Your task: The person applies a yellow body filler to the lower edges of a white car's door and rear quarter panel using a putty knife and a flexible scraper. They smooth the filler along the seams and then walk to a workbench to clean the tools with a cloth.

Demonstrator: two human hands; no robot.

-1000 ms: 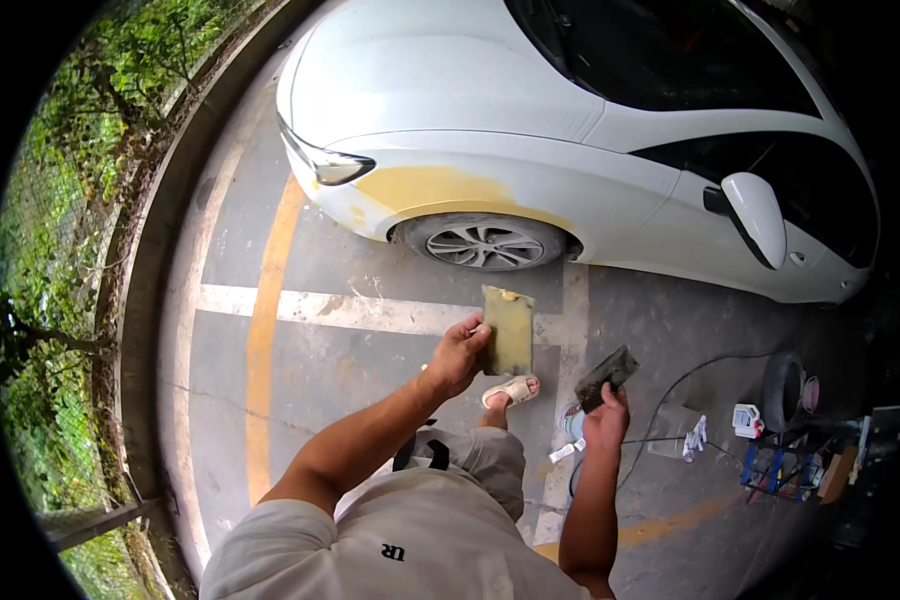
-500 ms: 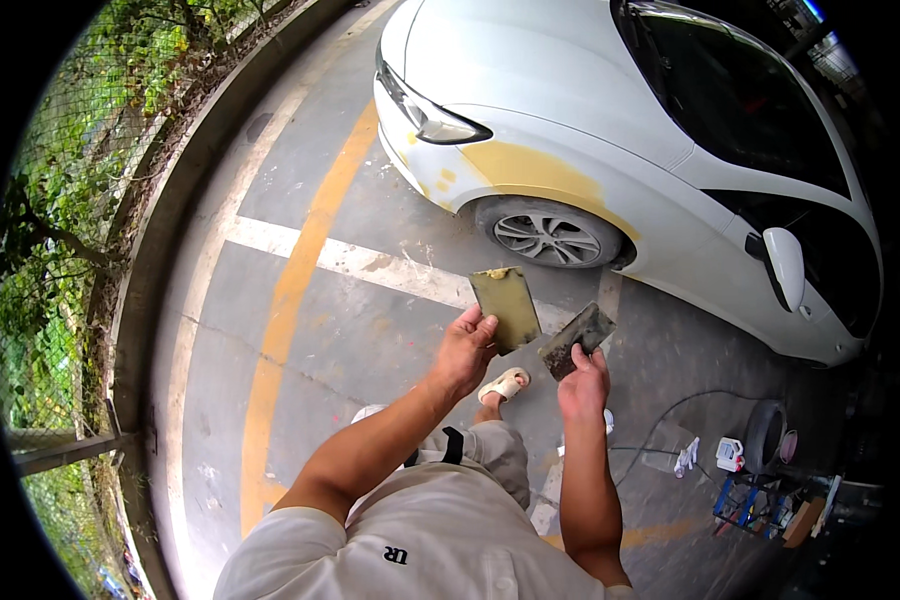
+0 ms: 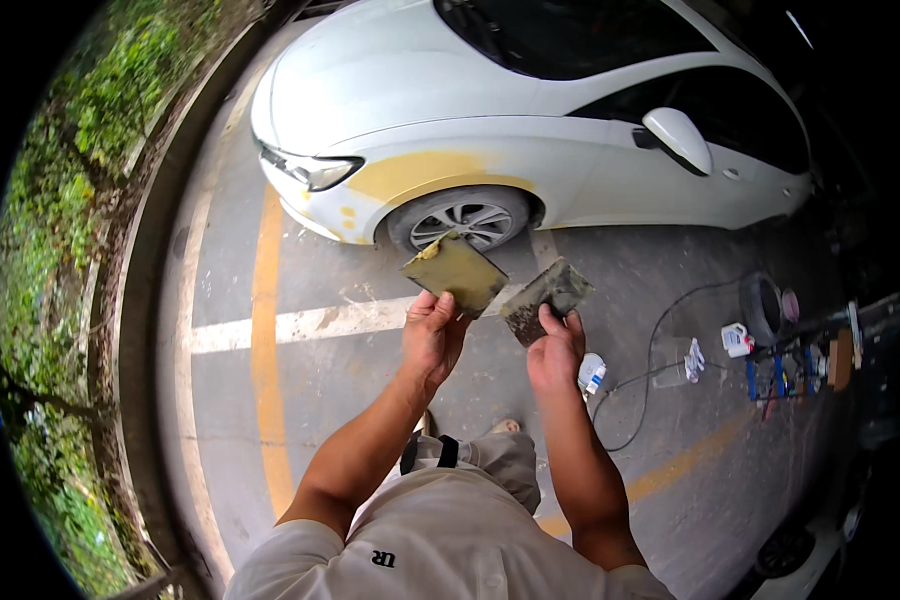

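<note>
My left hand (image 3: 435,335) grips a flat rectangular putty board (image 3: 457,275), thumb on top, with yellow filler smeared over its face and clumped at the far corner. Close beside it on the right, my right hand (image 3: 558,350) pinches a smaller dark, stained flat spreader (image 3: 547,300) between thumb and fingers. A narrow gap separates the two plates. Beyond them stands a white car (image 3: 590,150), its front wheel (image 3: 470,222) partly covered by the putty board. Yellow filler (image 3: 410,175) coats the fender above the wheel arch, with small spots near the bumper.
On the right floor are a round white container (image 3: 591,372), a black hose (image 3: 650,375), a white jug (image 3: 737,340), a loose tyre (image 3: 760,308) and a blue rack (image 3: 782,375) of supplies. A concrete curb (image 3: 140,300) borders greenery on the left. Another car (image 3: 815,555) shows at lower right.
My view has turned right, so the car sits further left and more side-on. Both hands still hold their plates; the putty board now tilts more toward the left.
</note>
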